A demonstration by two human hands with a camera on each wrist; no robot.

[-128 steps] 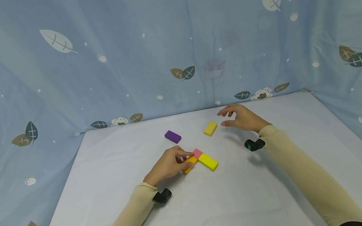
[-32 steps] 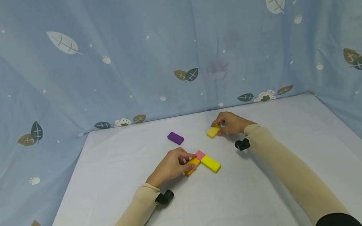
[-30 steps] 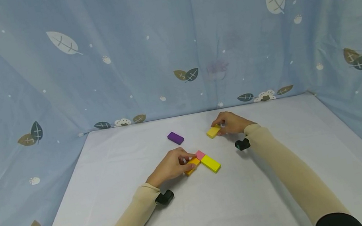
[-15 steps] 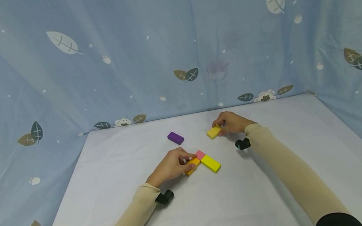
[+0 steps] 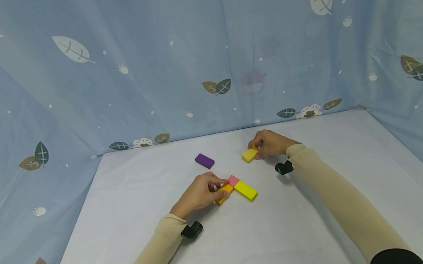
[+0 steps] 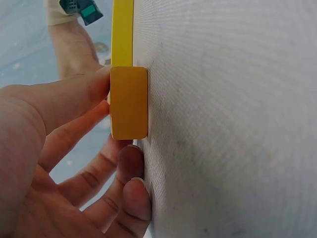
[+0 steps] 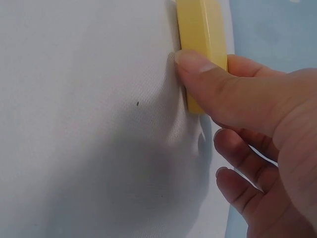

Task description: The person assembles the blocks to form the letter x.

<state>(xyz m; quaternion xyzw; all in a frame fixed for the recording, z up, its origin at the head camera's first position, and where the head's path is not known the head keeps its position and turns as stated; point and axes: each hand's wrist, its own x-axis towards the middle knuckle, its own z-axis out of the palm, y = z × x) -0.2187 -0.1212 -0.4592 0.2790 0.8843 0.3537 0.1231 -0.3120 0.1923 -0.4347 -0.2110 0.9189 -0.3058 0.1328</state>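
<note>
My left hand (image 5: 200, 192) grips an orange block (image 5: 224, 192) lying on the white table, thumb on its near side and fingers over the far side. In the left wrist view the end of this orange block (image 6: 130, 103) shows, with a bright yellow block (image 6: 122, 32) against it. A small pink face (image 5: 234, 180) sits at the corner where the orange block and the bright yellow block (image 5: 246, 190) meet. Farther back, my right hand (image 5: 270, 143) pinches a paler yellow block (image 5: 250, 154) between thumb and fingers. The right wrist view shows my thumb across this pale yellow block (image 7: 198, 29).
A purple block (image 5: 205, 161) lies alone toward the back, left of the pale yellow one. Behind the white table (image 5: 232, 251) hangs a blue patterned curtain (image 5: 167, 73), which also runs along both sides.
Since the oldest frame my right hand has come left and taken hold of the pale yellow block. My left hand keeps its grip on the orange block. Over the last second almost nothing moves.
</note>
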